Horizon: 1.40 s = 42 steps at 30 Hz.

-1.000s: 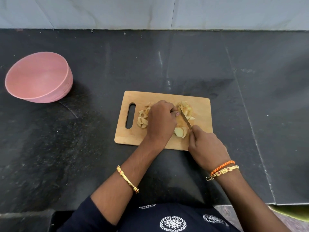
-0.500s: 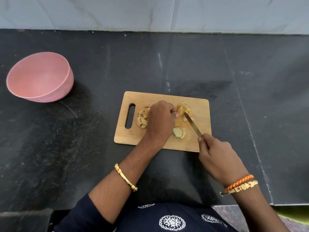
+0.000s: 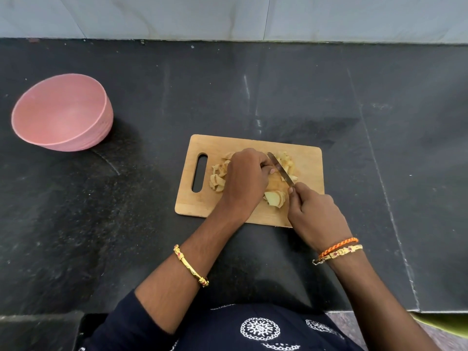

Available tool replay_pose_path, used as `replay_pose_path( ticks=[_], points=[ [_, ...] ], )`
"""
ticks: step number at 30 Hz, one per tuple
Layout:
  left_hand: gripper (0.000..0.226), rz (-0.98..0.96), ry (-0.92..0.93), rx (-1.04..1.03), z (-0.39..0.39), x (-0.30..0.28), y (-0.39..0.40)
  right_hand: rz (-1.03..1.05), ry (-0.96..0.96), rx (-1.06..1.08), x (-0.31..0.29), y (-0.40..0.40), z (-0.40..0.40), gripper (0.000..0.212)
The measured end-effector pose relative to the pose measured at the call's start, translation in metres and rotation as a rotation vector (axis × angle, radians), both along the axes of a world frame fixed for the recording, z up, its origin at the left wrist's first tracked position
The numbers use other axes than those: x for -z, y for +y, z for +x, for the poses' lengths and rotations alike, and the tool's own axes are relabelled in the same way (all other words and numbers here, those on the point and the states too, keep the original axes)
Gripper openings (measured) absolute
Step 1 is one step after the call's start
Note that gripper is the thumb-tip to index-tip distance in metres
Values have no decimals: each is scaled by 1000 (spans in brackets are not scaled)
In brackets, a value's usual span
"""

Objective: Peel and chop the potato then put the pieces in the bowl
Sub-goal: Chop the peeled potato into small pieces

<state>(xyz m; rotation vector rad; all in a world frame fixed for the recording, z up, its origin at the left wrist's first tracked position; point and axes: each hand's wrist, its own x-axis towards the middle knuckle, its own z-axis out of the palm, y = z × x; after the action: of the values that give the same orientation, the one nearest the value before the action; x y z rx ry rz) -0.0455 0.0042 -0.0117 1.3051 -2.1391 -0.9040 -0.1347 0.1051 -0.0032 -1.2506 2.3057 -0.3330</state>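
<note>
A wooden cutting board [image 3: 307,158] lies on the black counter. My left hand [image 3: 247,178] is curled over a piece of potato in the middle of the board; the piece is mostly hidden under the fingers. My right hand [image 3: 312,212] grips the handle of a knife [image 3: 280,169], whose blade lies right beside my left fingertips. Pale cut potato pieces [image 3: 286,160] are piled at the back right of the board, and more slices [image 3: 274,198] sit near the front. Peels [image 3: 217,179] lie by the board's handle slot. The pink bowl [image 3: 62,112] stands far left, with nothing in it.
The black stone counter [image 3: 379,122] stretches around the board, with a pale tiled wall [image 3: 228,16] behind it. The counter's front edge runs just below my forearms. A seam in the stone runs down the right side.
My right hand drew the knife back toward the front right, then brought it forward again; the blade now lies against my left fingertips. My left hand has stayed in place.
</note>
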Motion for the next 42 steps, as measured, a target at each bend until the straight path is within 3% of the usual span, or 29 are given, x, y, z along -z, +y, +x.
replay_pose_path(
  ticks=[9,26,33,38,42],
  points=[
    [5,-6,15,-33,-1,-1,5,126,163,-42,-1,0,10,23],
    [12,-85,-41,-23,-6,6,9,251,46,-72,-19,23,16,19],
    [10,-78,-86,6,-4,-1,6,-9,-45,97,-28,28,-2,32],
    [50,-32,-119,177,-6,-11,-8,8,-64,203,-7,3,-25,32],
    [53,25,-139,223,-6,-13,-18,63,-65,107,-5,-6,-21,32]
  ],
)
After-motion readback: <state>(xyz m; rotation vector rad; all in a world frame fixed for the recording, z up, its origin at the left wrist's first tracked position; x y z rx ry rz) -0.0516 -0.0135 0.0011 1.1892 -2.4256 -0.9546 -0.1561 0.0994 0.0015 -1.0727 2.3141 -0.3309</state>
